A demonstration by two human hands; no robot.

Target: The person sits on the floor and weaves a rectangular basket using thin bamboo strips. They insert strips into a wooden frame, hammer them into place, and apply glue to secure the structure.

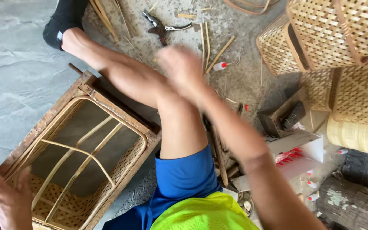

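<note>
left hand [3,200] fingers on basket frame [81,157] rim, right hand [182,68] raised apart

Open carton [297,147]: you had a white cardboard box lying on the floor to your right, just past your right forearm, lid flap raised.
Carton contents [287,156]: rows of red caps showed inside the opening; packed close, count unclear.
Loose bottle, upper [220,66]: a small white squeeze bottle with a red cap lay on the floor beyond your right hand, among bamboo offcuts.
Loose bottles, lower right [312,196]: several small white bottles with red tips lay scattered near the carton's lower edge.
Labels: too small to make out.
Signs, screens: none seen.
</note>
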